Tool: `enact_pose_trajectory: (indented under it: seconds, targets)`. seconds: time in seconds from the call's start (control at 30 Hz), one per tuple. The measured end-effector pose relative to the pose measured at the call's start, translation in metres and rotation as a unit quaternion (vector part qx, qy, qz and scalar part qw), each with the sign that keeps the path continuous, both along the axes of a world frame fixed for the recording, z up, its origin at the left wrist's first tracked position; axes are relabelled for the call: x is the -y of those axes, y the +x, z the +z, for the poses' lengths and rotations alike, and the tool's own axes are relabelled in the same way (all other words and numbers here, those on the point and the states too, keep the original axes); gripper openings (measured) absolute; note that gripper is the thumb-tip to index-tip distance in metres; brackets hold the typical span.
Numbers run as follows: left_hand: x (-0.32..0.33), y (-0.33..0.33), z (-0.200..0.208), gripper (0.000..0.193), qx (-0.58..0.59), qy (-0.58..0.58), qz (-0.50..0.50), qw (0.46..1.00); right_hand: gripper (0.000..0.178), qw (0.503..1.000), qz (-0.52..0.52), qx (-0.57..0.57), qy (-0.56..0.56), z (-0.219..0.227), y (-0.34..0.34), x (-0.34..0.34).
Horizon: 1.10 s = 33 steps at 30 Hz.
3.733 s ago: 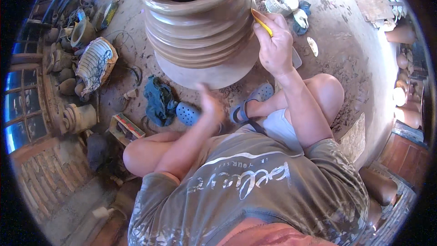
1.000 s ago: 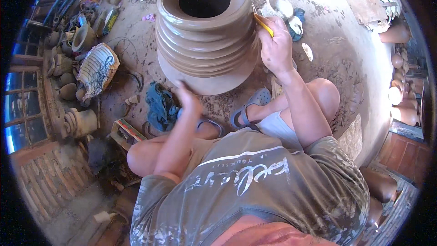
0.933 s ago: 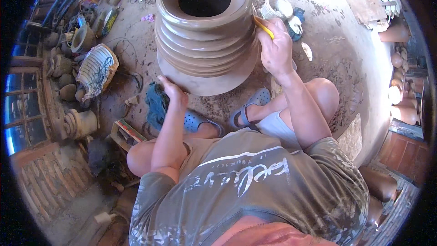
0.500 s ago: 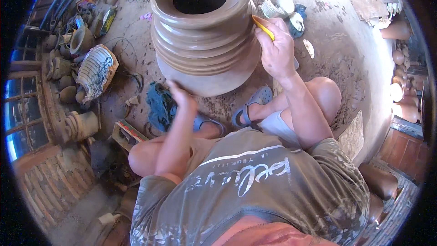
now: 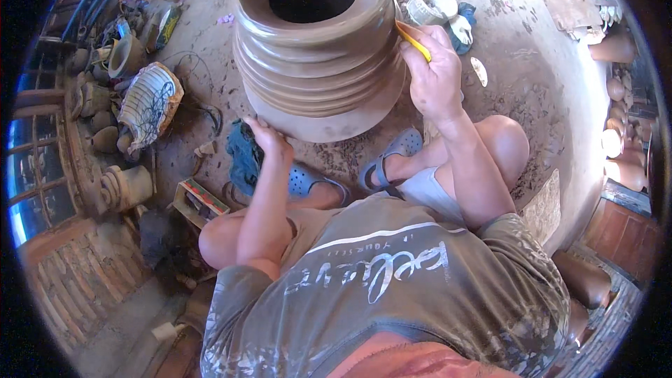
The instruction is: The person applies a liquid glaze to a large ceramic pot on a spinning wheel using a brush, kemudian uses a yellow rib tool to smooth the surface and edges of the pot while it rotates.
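Note:
A large wet clay pot (image 5: 318, 63) with ridged walls and a wide dark mouth stands on a round potter's wheel disc (image 5: 336, 128) in front of me. My right hand (image 5: 435, 73) pinches a thin yellow scraper (image 5: 414, 42), its tip against the pot's right side just below the flared rim. Down at the near left edge of the disc is my left hand (image 5: 269, 141), fingers stretched out and holding nothing. Whether it touches the disc I cannot tell. A crumpled dark teal cloth (image 5: 243, 161) lies beside that hand, partly hidden by it.
Behind my right hand sit a whitish bucket (image 5: 432, 4) and a dark blue cloth (image 5: 465, 26). To the left are a ribbed basket-like tray (image 5: 149, 105), several clay pots and an open box (image 5: 200, 201). Both my feet, in blue clogs (image 5: 395, 157), rest near the wheel.
My left hand, blurred before, is now sharper and slightly nearer me and to the left. My right hand still holds the scraper to the pot. The whole view has shifted a little.

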<state>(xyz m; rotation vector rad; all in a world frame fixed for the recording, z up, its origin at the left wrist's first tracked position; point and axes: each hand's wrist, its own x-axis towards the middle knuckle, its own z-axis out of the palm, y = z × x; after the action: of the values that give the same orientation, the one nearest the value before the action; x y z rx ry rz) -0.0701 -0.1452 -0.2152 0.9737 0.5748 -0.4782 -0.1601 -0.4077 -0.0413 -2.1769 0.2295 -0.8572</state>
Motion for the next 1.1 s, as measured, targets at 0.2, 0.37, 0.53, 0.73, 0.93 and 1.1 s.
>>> enact_pose_trajectory:
  seconds: [0.2,0.37,0.53,0.73,0.93,1.1]
  targets:
    - [0.035,-0.104,-0.085,0.077,-0.047,0.062,-0.125,0.989,0.027,1.000,0.007,-0.002,0.006,-0.004,0.003,-0.006]
    - [0.032,-0.091,-0.053,0.083,-0.087,0.000,-0.135,0.987,0.027,1.000,-0.013,0.000,-0.006,-0.011,-0.001,-0.001]
    - [0.009,-0.002,-0.023,0.082,0.040,0.083,-0.021,0.996,0.027,1.000,0.000,0.012,0.002,-0.008,-0.001,-0.005]
    - [0.046,-0.130,-0.027,0.085,-0.111,0.000,-0.354,0.929,0.028,1.000,0.010,0.008,0.010,-0.007,0.004,-0.010]
    - [0.017,-0.011,0.011,0.084,0.000,-0.007,-0.011,1.000,0.027,1.000,0.008,0.012,0.017,-0.005,-0.001,-0.010]
    - [0.043,-0.094,-0.035,0.091,-0.012,0.103,-0.097,0.990,0.027,1.000,0.020,0.020,-0.001,-0.005,0.002,-0.015]
